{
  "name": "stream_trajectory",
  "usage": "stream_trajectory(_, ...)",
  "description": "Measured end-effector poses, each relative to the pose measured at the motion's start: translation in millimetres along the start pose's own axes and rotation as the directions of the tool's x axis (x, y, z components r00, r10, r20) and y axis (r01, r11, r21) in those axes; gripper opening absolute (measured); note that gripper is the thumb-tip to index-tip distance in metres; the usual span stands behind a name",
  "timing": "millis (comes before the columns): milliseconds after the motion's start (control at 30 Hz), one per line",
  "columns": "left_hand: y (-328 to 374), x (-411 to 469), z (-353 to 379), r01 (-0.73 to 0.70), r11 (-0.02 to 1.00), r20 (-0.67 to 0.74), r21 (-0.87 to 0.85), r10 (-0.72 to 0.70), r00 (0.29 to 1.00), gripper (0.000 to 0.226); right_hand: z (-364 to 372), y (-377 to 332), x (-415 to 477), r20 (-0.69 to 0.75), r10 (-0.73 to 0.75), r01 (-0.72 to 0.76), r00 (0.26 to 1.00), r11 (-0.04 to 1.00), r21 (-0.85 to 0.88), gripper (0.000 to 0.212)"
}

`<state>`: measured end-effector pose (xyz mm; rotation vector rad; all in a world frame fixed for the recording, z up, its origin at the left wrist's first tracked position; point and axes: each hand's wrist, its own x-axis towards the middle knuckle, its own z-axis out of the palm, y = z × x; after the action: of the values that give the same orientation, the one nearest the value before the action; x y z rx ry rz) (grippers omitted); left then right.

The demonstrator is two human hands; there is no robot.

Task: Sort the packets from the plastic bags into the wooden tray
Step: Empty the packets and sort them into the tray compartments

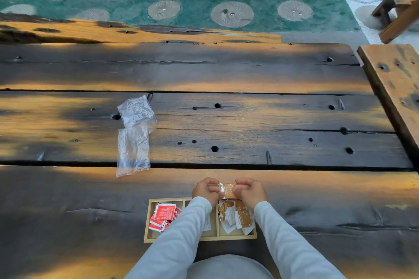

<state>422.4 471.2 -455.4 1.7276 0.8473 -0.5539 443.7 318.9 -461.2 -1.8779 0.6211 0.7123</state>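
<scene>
Brown packets (228,190) are clenched between left hand (205,190) and right hand (249,191), both grips closed, above the wooden tray (147,224).

Tray (147,222) middle compartment mostly hidden under left sleeve (181,233). Packet print too small to read. Both elbows cut off below tray.

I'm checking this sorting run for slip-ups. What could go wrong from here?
Both the left hand and right hand pinch the brown packets above the wooden tray; some could drop into the wrong compartment, perhaps among the red packets. The sleeves hide the middle compartment, so a misplaced packet there may go unnoticed.
</scene>
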Motion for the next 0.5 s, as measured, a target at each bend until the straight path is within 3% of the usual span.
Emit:
stream_trajectory(267, -20, -31, 1, -0.048, 0.981, -0.036, 0.190, 0.055, 0.998, 0.027, -10, 20, -29, -0.126, -0.084, 0.066, 0.988, 0.987, -0.145, 0.030)
stream_trajectory(500, -31, -46, 11, -0.073, 0.976, -0.016, 0.204, 0.078, 0.997, 0.025, -15, 33, -57, -0.208, -0.165, 0.100, 0.964, 0.951, -0.291, 0.036)
